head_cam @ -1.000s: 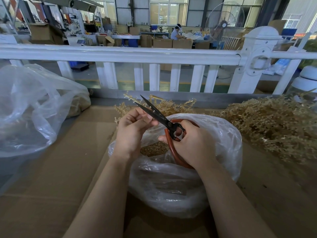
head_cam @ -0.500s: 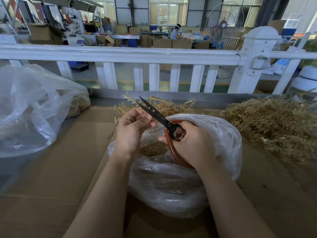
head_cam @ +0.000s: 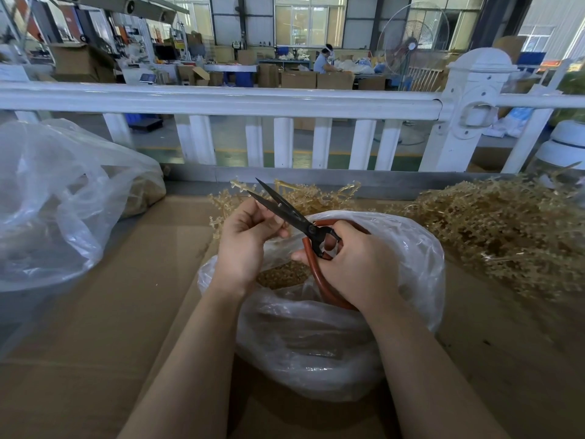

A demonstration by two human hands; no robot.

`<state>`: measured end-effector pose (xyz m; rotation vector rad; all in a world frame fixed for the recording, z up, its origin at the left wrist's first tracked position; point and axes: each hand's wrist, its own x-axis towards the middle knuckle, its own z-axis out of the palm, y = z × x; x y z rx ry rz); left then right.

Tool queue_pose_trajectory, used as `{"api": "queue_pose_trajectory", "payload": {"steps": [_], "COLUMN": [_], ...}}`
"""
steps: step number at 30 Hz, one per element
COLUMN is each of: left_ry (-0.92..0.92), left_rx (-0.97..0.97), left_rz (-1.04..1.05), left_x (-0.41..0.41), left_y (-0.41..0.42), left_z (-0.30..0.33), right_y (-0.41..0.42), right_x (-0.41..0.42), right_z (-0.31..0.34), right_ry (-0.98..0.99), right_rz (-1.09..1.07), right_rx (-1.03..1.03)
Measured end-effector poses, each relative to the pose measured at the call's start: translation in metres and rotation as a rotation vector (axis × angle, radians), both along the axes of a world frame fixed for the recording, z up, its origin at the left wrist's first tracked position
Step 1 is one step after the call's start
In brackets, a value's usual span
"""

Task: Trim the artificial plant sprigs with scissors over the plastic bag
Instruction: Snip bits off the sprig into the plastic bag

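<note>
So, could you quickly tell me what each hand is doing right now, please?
Left hand: fingers curled, pinching a small pale piece at the blades; too small to identify.
Right hand: gripping the black-bladed, red-handled scissors, blades open.

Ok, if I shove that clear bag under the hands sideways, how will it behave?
The bag looks thin and crinkled, so it would probably buckle rather than slide whole. The trimmings inside seem loose and light, so they may shift. Its open mouth sags, so it might spill.
</note>
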<state>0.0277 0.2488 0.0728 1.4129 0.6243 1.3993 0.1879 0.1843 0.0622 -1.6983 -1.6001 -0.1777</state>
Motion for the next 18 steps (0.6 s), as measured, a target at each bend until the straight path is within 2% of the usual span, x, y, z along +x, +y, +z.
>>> {"api": "queue_pose_trajectory", "payload": {"steps": [9, 15, 18], "left_ry": [-0.065, -0.340, -0.373], "left_rx": [-0.031, -0.274, -0.297], "left_rz": [-0.036, -0.140, -0.181], "left_x": [0.0005, -0.0046, -0.0070], "left_y": [-0.0016, -0.0004, -0.0011], "left_z": [0.0015, 0.0060, 0.0059], "right_y": [0.0011, 0.0009, -0.0010], "right_x": [0.0002, -0.0007, -0.0001], "right_z": [0.0014, 0.0028, 0.0040], "right_ry": [0.039, 0.018, 0.060], "right_rz": [0.012, 0.001, 0.028], "right_rx": [-0.033, -0.054, -0.036]}}
